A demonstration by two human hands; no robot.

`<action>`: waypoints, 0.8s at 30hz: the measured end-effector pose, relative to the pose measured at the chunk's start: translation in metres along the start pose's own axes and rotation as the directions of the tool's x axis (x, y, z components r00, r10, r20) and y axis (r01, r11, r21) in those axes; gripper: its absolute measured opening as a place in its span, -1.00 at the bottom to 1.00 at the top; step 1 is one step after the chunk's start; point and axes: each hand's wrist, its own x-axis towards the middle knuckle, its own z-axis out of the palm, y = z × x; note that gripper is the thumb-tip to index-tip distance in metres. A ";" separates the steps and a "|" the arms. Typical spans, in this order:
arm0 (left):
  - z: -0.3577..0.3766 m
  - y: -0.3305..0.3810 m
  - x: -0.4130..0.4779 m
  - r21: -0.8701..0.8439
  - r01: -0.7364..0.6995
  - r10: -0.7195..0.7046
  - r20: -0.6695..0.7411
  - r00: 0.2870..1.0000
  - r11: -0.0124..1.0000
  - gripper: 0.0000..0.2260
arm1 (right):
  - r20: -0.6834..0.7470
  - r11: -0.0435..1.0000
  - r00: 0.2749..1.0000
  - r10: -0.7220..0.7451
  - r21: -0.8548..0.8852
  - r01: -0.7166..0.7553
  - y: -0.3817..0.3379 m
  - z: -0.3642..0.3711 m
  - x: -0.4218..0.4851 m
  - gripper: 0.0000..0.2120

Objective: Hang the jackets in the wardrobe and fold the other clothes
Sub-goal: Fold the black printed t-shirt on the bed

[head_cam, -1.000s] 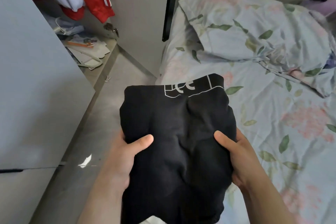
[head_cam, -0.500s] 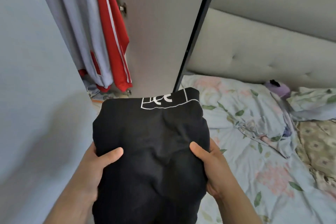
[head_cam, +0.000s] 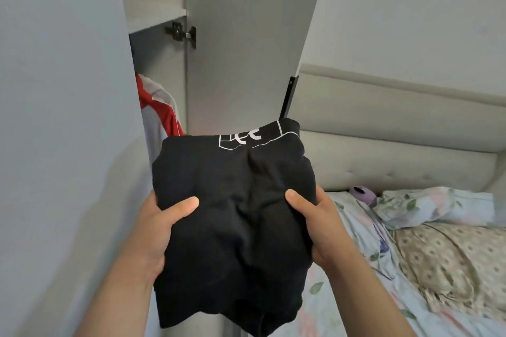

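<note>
Together, left hand point(head_cam: 158, 230) and right hand point(head_cam: 320, 224) grip the garment point(head_cam: 238, 227) by its edges before the wardrobe door point(head_cam: 241, 49).

You are holding a folded black garment point(head_cam: 235, 216) up in front of you, your left hand point(head_cam: 153, 232) gripping its left edge and your right hand point(head_cam: 325, 230) gripping its right edge, both thumbs pressing on top. White lettering is showing along its far edge. Behind it the wardrobe door point(head_cam: 246, 49) is standing open, and a red and white jacket point(head_cam: 158, 112) is hanging inside. On your right, a floral pillow point(head_cam: 432, 209) and a beige patterned blanket point(head_cam: 451, 262) are lying on the bed sheet point(head_cam: 323, 309), below a padded headboard point(head_cam: 397, 150)
</note>
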 end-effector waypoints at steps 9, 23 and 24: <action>-0.017 0.113 0.005 0.026 -0.063 0.058 0.152 0.987 0.998 -0.51 | 0.042 0.992 0.993 -0.107 0.065 0.104 -0.085 0.048 -0.019 -0.75; -0.029 0.124 0.007 -0.028 -0.031 0.034 0.122 0.992 0.999 -0.43 | 0.094 0.994 0.992 -0.086 0.077 0.079 -0.098 0.066 -0.010 -0.69; -0.029 0.125 0.008 -0.039 -0.035 0.039 0.109 0.993 0.999 -0.46 | 0.112 0.995 0.990 -0.081 0.071 0.073 -0.100 0.065 -0.006 -0.68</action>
